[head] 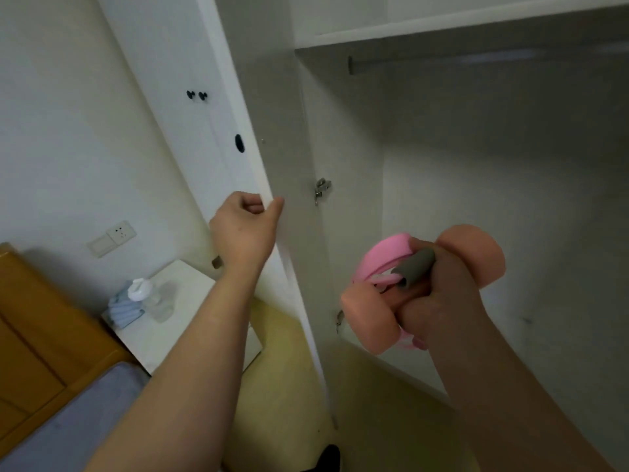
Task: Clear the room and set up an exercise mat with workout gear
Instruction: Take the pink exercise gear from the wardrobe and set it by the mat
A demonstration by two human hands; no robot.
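My left hand (pixel 246 226) grips the edge of the open white wardrobe door (pixel 269 124), fingers curled round it. My right hand (pixel 439 301) holds a bundle in front of the wardrobe opening: a peach-coloured dumbbell (pixel 371 321) with round ends, a pink band (pixel 384 253) and a grey foam handle (pixel 417 267). The dumbbell's bar is hidden inside my fist.
The wardrobe interior (pixel 493 199) has a shelf and a hanging rail (pixel 442 61) up top. At the left stands a white bedside table (pixel 183 321) with a clear bottle (pixel 149 298) and blue cloth. A wooden bed frame (pixel 37 335) with a grey mattress is at the lower left.
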